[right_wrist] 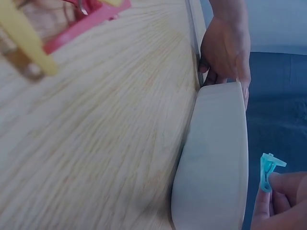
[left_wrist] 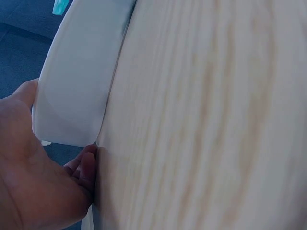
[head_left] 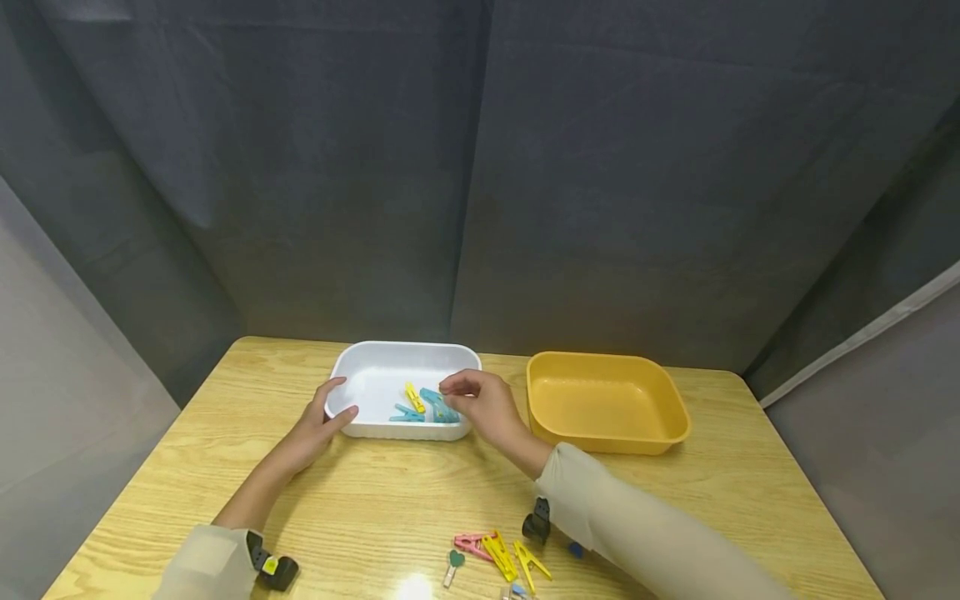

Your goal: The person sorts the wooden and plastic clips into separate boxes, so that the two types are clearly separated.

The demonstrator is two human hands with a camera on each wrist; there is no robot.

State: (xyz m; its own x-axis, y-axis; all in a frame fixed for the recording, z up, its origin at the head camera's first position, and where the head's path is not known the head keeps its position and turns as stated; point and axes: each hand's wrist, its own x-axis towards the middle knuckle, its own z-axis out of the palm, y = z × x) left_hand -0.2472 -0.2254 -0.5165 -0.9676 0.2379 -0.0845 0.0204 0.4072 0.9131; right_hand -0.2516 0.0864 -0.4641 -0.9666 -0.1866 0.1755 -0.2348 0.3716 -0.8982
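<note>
At the table's far side stands a white plastic basin (head_left: 378, 375). My left hand (head_left: 311, 432) grips its left end, thumb over the rim and fingers against the outer wall. My right hand (head_left: 491, 408) is over the basin's right end, pinching a teal clothespin (right_wrist: 266, 172) between thumb and fingers, above rim height. Inside the basin lie a yellow clothespin (head_left: 414, 397) and some teal clothespins (head_left: 407, 413), bunched toward the front right. The right hand partly covers that corner in the head view.
To the right is a yellow basin (head_left: 607, 400) with nothing in it. Near the front edge lie a pink clothespin (head_left: 472, 545), yellow clothespins (head_left: 498, 557), a small clip with a green heart (head_left: 456, 559) and a dark blue piece (head_left: 575, 549). A grey curtain (head_left: 480, 167) hangs behind the table.
</note>
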